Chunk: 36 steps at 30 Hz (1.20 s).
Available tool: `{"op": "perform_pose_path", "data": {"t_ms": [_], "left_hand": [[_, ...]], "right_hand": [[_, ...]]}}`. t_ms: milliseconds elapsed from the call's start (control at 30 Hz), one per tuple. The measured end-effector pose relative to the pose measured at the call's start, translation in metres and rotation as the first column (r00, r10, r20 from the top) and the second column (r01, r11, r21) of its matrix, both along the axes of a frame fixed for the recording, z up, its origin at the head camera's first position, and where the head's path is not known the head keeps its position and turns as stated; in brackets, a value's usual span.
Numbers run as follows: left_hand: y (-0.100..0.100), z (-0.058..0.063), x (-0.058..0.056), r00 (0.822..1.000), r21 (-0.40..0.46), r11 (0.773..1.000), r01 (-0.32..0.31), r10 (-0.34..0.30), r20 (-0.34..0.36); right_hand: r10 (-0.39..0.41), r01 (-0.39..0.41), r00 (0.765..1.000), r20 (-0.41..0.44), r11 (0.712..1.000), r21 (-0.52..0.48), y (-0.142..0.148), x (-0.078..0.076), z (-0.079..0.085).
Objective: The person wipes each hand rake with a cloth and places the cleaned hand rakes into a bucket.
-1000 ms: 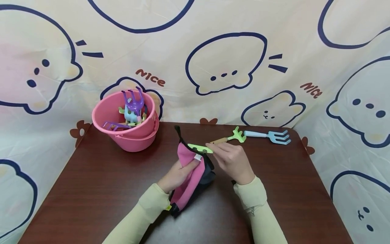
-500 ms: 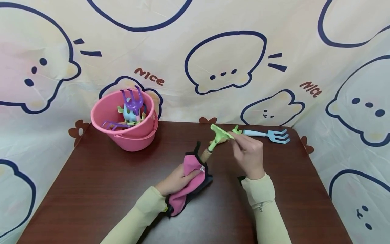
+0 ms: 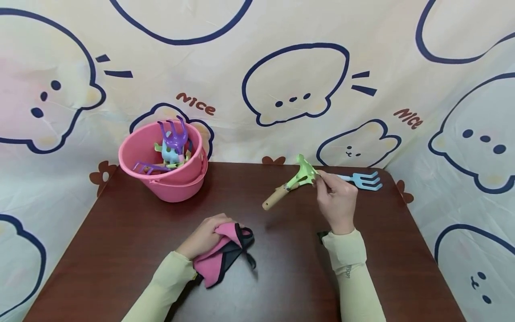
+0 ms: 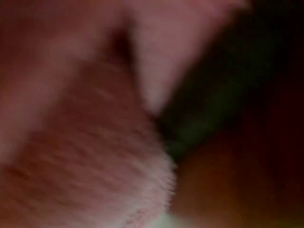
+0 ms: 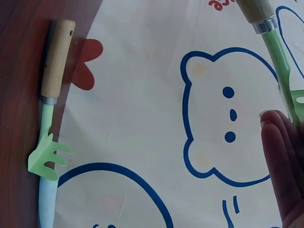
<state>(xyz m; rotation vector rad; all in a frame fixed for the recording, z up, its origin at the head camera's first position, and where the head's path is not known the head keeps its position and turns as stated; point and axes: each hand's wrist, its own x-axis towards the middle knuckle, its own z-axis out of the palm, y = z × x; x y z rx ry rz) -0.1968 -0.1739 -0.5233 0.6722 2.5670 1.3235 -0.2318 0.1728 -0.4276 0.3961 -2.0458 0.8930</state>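
Observation:
My right hand (image 3: 338, 197) pinches a green garden hand rake (image 3: 276, 197) by the edge of its head. The wooden handle points down and left, over the table's far side. In the right wrist view the rake (image 5: 280, 61) and the fingers (image 5: 280, 156) are at the right edge. A pink fabric pouch (image 3: 209, 268) with black trim is bunched in my left hand (image 3: 207, 237), low over the table. The left wrist view is dark and blurred, filled by the hand (image 4: 95, 156), pink cloth and a black edge (image 4: 213, 85).
Two nested pink buckets (image 3: 179, 192) with purple, blue and green toy tools stand at the back left. Another green small fork (image 5: 47, 156) with a wooden handle and a light-blue fork (image 3: 366, 181) lie along the table's back edge. A patterned cloth (image 3: 225, 76) hangs behind.
The rake has come out of the pouch, handle last, and moved right and away with my right hand. My left hand has drawn the pouch left and lower.

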Motion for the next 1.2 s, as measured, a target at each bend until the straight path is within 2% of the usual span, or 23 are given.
{"op": "perform_pose_path", "data": {"t_ms": [200, 333, 467, 567, 633, 700, 800, 900, 1100, 1200], "left_hand": [[-0.002, -0.005, -0.003, 0.995, -0.050, 0.998, -0.042, 0.046, 0.094], [-0.004, -0.007, -0.002, 0.991, -0.058, 0.998, -0.013, 0.020, 0.132], [-0.006, -0.007, -0.002, 0.992, -0.085, 0.995, 0.053, -0.042, 0.122], [-0.007, -0.006, -0.003, 0.992, -0.095, 0.991, 0.098, -0.090, 0.088], [-0.010, -0.006, -0.004, 0.993, -0.103, 0.989, 0.109, -0.103, 0.060], [-0.012, -0.006, -0.005, 0.995, -0.112, 0.989, 0.092, -0.088, 0.040], [-0.020, -0.006, -0.006, 0.999, -0.129, 0.991, 0.046, -0.043, 0.026], [-0.027, -0.005, -0.007, 0.999, -0.138, 0.990, 0.031, -0.028, 0.027], [-0.025, -0.006, -0.007, 0.998, -0.200, 0.978, 0.057, -0.064, -0.025], [-0.026, -0.006, -0.006, 0.998, -0.190, 0.980, 0.066, -0.066, 0.005]], "right_hand": [[-0.025, 0.025, 1.000, 0.004, 0.999, 0.039, 0.000, -0.003, -0.005], [-0.029, 0.028, 1.000, 0.004, 0.998, 0.054, -0.002, -0.007, -0.014], [-0.027, 0.025, 1.000, 0.017, 0.997, 0.077, -0.008, -0.013, -0.021], [-0.017, 0.015, 1.000, 0.024, 0.996, 0.090, -0.015, -0.017, -0.026], [-0.004, 0.002, 1.000, 0.020, 0.996, 0.091, -0.021, -0.021, -0.027], [0.011, -0.012, 1.000, 0.009, 0.995, 0.099, -0.029, -0.025, -0.026], [0.038, -0.035, 0.999, -0.030, 0.994, 0.099, -0.043, -0.036, -0.020], [0.074, -0.066, 0.995, -0.070, 0.992, 0.109, -0.065, -0.050, -0.004], [0.131, -0.116, 0.987, -0.094, 0.983, 0.145, -0.134, -0.076, 0.039], [0.131, -0.112, 0.989, -0.069, 0.966, 0.233, -0.172, -0.082, 0.051]]}}
